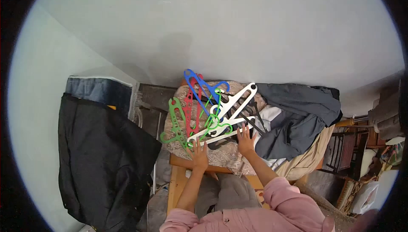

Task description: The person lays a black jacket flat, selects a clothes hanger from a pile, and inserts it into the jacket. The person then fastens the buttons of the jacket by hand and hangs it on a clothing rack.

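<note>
Evidently the left hand (199, 157) and right hand (246, 143), both spread-fingered, cover parts of the lower white hanger (222, 137) among overlapping hangers (213, 92) on the cloth (221, 157); whether either grips it, I cannot tell.

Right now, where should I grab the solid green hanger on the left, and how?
Probably pinch the green hanger by its rounded far end, coming from the left. That end lies on patterned cloth with no other hanger across it. Its near end is crowded by a white hanger and the left hand.
</note>
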Motion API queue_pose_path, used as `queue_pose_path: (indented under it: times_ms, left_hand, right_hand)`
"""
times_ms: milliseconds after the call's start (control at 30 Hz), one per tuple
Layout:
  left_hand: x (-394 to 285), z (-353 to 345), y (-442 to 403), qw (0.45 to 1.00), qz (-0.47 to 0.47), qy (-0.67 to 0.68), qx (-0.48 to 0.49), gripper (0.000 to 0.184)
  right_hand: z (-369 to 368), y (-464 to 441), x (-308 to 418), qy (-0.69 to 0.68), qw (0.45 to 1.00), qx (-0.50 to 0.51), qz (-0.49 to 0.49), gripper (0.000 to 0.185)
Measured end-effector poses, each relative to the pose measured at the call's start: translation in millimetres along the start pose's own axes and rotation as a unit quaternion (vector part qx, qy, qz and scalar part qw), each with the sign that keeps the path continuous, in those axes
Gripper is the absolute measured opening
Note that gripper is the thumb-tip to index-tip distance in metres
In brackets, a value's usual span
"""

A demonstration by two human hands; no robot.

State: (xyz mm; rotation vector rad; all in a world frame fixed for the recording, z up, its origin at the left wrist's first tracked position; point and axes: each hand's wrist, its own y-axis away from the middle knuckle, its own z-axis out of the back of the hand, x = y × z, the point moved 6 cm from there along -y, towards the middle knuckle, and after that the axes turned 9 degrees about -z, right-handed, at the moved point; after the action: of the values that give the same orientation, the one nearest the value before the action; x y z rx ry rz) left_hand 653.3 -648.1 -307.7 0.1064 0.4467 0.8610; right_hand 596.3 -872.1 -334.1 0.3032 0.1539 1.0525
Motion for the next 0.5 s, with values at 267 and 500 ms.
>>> queue_pose_path:
  times_ms: [267,500]
  left_hand:
    - [-2.8,-26.5,-46.0,0.992,0.084,-0.051,0.077,0.069]
    - [13.7,-47.5,-53.9,0.988,0.060,-0.135,0.046,0.046]
  right_hand:
    - [-34.6,-21.6,-10.5,0.030,0.997,0.064,0.013,0.070]
    - [-44.3,-42.3,-3.7,-0.025,0.996,-0.079,0.024,0.044]
